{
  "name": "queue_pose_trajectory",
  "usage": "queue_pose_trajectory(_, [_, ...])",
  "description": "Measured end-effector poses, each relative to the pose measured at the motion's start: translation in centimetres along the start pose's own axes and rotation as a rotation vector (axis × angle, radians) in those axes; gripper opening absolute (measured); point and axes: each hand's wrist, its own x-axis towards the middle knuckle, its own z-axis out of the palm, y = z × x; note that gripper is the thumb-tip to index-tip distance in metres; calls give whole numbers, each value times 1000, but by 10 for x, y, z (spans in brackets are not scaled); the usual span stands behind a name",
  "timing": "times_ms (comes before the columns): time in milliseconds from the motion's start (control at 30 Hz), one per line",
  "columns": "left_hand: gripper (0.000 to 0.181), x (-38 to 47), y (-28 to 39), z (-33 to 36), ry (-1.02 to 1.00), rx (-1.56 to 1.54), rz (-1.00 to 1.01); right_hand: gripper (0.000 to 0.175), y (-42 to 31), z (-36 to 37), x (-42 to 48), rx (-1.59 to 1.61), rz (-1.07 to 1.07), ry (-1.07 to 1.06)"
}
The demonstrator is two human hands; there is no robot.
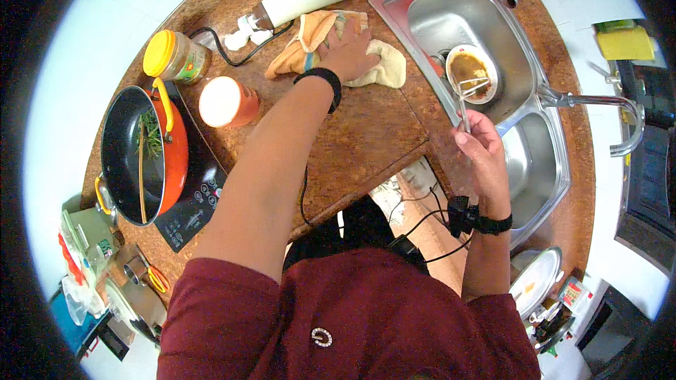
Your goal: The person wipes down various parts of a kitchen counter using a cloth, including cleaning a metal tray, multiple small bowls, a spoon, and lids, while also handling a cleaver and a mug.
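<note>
My left hand [347,51] lies spread over a crumpled orange and cream cloth [388,66] on the brown counter. Between the fingers and thumb of my right hand [483,140] is the handle of a slim metal utensil [463,108]. Its angular loop-shaped head reaches over a white bowl [494,66] of brown liquid with pale bits. That bowl sits in the larger basin of a steel double sink [507,42]; whether the head touches the liquid cannot be told.
Left stand an orange pot [177,169] with green herbs and chopsticks on a black induction cooker [185,227], a pinkish cup [245,105] and a yellow-lidded jar [182,58]. A bottle [311,0] lies behind the cloth near a black cable [224,55]. The faucet [591,100] is right.
</note>
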Motion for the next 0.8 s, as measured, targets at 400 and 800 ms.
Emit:
queue_pose_trajectory(400, [59,-91,35,74,251,229,686,31,-31,14,-11,431,-286,87])
queue_pose_trajectory(800, [66,-167,8,45,-72,325,455,29,-45,-10,-31,662,-305,139])
